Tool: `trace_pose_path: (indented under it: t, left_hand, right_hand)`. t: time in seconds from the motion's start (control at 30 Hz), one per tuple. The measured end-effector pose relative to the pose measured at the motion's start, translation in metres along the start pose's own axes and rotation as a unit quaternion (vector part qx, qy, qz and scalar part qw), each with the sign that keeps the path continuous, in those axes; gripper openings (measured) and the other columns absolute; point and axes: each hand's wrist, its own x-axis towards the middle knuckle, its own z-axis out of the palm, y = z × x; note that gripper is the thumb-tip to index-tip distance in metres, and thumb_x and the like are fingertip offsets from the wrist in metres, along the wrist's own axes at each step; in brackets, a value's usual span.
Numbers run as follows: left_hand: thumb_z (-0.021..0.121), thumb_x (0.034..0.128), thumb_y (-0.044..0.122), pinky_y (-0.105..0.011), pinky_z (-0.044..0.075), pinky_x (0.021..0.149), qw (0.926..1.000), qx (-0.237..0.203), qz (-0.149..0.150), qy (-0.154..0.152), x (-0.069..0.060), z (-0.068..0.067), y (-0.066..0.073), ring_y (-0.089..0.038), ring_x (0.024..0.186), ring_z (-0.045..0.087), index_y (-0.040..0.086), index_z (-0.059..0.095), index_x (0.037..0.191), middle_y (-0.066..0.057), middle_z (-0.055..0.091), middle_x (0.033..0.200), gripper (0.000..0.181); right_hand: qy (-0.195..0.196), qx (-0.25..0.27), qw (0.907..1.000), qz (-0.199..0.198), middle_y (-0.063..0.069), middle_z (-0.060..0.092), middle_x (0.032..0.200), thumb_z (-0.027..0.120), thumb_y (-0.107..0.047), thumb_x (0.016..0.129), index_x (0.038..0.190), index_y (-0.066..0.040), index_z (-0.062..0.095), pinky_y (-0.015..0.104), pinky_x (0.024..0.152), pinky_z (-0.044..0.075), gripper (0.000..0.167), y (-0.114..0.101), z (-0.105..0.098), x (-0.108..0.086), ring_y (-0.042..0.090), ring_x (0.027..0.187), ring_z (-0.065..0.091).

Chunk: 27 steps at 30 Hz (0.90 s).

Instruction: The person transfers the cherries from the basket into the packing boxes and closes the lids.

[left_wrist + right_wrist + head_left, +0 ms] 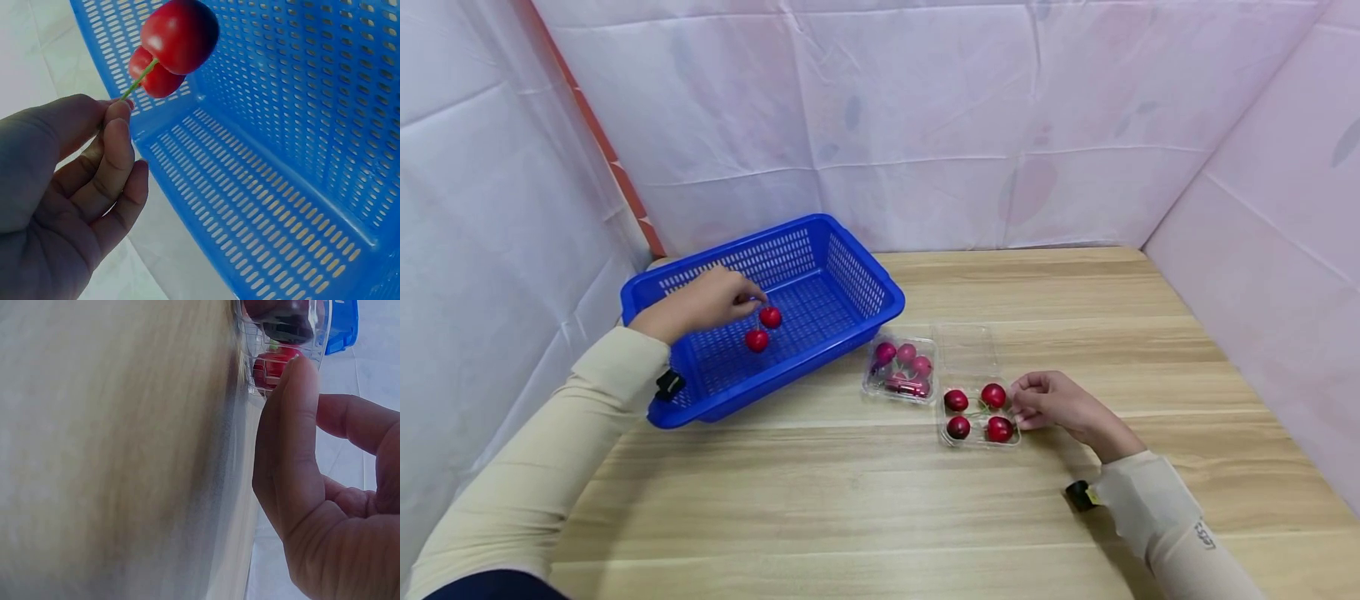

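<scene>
My left hand [718,298] pinches a thin green stem [141,79] between thumb and fingertips. Two red cherries [757,340] hang from that grip, over the inside of the blue plastic basket [871,287]. In the left wrist view the front cherry [181,37] partly covers the other. My right hand [1060,406] is at the right side of an open clear plastic box [973,442], its fingertips touching the edge. Several dark red cherries [999,429] lie in that box. In the right wrist view the extended fingers [294,437] reach the box wall.
Left of the open box stands a second clear box [872,390] with several cherries, seen through its plastic. The open box's lid [966,346] lies back behind it. Pale cloth walls [925,125] close off the wooden table [850,500] at the back and sides.
</scene>
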Motion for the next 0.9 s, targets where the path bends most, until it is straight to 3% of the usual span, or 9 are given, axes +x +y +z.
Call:
trace_pose_path:
  t: [0.37,0.67,0.9]
  left_hand:
    - [0.056,0.0902,0.005,-0.03,0.044,0.055,0.9975,0.007,-0.04,0.057,-0.004,-0.004,0.018,-0.019,0.061,0.052,-0.003,0.071,0.107,-0.015,0.069,0.09,0.023]
    - [0.056,0.0907,0.004,-0.032,0.047,0.059,0.9952,0.038,-0.028,0.086,-0.012,-0.01,0.041,-0.02,0.062,0.054,-0.003,0.071,0.106,-0.015,0.069,0.089,0.022]
    - [0.058,0.0906,0.003,-0.036,0.05,0.061,0.9863,0.101,-0.001,0.13,-0.019,-0.01,0.06,-0.023,0.062,0.054,0.0,0.07,0.086,-0.011,0.064,0.072,0.012]
  right_hand:
    - [-0.002,-0.001,1.0,-0.003,0.006,0.061,0.084,0.047,-0.006,0.099,0.109,0.013,0.048,0.027,0.067,0.057,0.022,-0.001,0.0,-0.001,0.012,0.072,0.062]
    - [0.002,0.0,1.0,0.0,0.006,0.061,0.083,0.047,-0.005,0.098,0.109,0.013,0.047,0.027,0.067,0.057,0.021,0.001,-0.002,-0.001,0.012,0.072,0.062]
    - [0.001,-0.003,1.0,-0.001,0.006,0.061,0.083,0.047,-0.006,0.098,0.109,0.013,0.048,0.027,0.067,0.057,0.022,0.0,-0.002,-0.001,0.011,0.072,0.062]
